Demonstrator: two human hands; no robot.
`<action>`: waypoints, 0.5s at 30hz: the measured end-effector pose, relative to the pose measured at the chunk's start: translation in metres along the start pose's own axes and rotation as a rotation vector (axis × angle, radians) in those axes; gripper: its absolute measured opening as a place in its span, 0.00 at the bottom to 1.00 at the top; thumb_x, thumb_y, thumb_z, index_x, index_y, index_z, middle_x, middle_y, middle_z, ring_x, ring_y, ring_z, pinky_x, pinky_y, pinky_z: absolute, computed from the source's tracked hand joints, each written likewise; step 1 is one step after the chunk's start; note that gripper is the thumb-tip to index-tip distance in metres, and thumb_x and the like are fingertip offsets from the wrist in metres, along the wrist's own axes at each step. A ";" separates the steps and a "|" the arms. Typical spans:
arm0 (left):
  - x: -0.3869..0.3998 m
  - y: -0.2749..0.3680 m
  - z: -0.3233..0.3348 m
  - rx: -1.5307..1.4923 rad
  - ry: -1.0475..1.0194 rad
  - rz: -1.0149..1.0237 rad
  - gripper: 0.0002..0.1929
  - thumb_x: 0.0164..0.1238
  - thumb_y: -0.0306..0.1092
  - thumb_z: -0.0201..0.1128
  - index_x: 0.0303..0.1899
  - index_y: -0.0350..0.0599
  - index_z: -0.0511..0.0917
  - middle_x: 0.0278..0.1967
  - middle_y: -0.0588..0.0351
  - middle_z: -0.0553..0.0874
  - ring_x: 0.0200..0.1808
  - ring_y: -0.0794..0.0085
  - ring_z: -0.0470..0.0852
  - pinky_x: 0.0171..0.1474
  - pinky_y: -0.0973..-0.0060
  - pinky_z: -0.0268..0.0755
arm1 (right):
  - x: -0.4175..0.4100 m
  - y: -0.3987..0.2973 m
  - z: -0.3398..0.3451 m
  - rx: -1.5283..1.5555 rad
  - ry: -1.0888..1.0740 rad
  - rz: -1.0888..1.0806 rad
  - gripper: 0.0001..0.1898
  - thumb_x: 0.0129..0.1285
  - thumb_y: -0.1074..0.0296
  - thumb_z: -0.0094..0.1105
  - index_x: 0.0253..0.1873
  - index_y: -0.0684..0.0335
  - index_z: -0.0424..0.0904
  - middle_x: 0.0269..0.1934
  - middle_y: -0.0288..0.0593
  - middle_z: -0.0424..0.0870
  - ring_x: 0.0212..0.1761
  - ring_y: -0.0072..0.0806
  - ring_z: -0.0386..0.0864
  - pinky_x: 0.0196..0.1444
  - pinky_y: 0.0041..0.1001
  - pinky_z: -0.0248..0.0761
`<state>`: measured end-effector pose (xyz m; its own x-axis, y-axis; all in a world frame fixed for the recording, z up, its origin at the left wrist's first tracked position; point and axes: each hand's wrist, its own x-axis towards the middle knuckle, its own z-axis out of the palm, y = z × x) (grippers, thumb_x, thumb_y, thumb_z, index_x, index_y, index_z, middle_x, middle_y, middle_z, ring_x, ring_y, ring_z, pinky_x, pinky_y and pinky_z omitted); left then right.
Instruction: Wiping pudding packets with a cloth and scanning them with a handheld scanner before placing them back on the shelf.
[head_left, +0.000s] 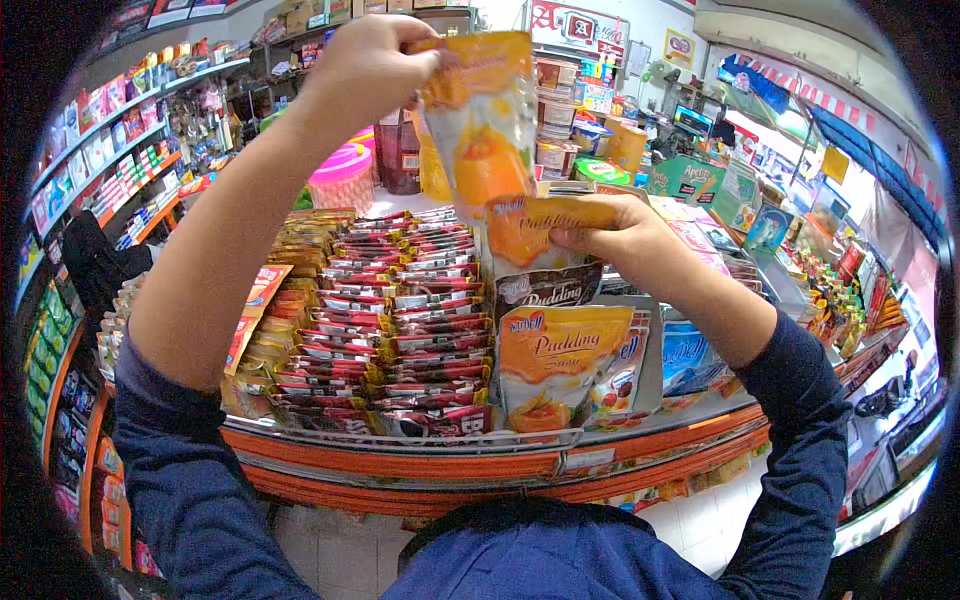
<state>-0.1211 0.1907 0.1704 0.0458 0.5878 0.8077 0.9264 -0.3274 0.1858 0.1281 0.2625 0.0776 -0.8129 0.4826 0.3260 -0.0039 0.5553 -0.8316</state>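
Observation:
My left hand (379, 64) is raised above the shelf, pinching the top corner of an orange-and-white pudding mix pouch (484, 142) with a pudding pictured on its front. Lower and to the right, my right hand (637, 236) grips the upper edge of a second orange pudding pouch (517, 232). That one stands behind a dark brown pudding pouch (547, 289) in the row. At the front of the same row is another orange pudding pouch (559, 360), upright near the wire rail. The lower part of the second pouch is hidden.
Dense rows of red-and-black sachets (431, 330) fill the shelf left of the pouches. Blue pouches (682, 356) stand to the right. A low wire rail (420, 444) edges the orange-fronted shelf (405, 461). Behind are a pink-lidded jar (341, 176) and stacked tubs (556, 120).

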 end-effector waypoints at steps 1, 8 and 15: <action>-0.001 -0.003 -0.007 0.027 0.052 -0.019 0.13 0.62 0.37 0.59 0.41 0.36 0.79 0.24 0.56 0.83 0.24 0.81 0.80 0.29 0.82 0.72 | 0.004 0.003 -0.003 -0.004 -0.062 0.070 0.15 0.61 0.68 0.57 0.51 0.67 0.77 0.44 0.36 0.81 0.44 0.18 0.75 0.50 0.21 0.67; -0.018 -0.052 -0.061 -0.132 0.191 -0.020 0.11 0.66 0.31 0.55 0.45 0.37 0.78 0.34 0.58 0.84 0.33 0.80 0.81 0.39 0.81 0.75 | 0.012 -0.008 -0.005 -0.538 -0.240 0.261 0.15 0.58 0.63 0.54 0.46 0.67 0.79 0.38 0.44 0.82 0.39 0.26 0.77 0.47 0.25 0.68; -0.058 -0.028 -0.129 -0.045 0.272 0.001 0.16 0.64 0.39 0.61 0.48 0.39 0.78 0.36 0.61 0.84 0.34 0.82 0.80 0.38 0.81 0.72 | 0.017 -0.032 -0.006 -0.746 -0.382 0.276 0.26 0.64 0.45 0.50 0.47 0.67 0.79 0.36 0.43 0.82 0.39 0.24 0.76 0.44 0.25 0.68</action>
<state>-0.1977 0.0702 0.1905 -0.0610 0.3695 0.9272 0.9086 -0.3640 0.2048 0.1179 0.2575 0.1128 -0.8682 0.4797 -0.1269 0.4944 0.8140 -0.3049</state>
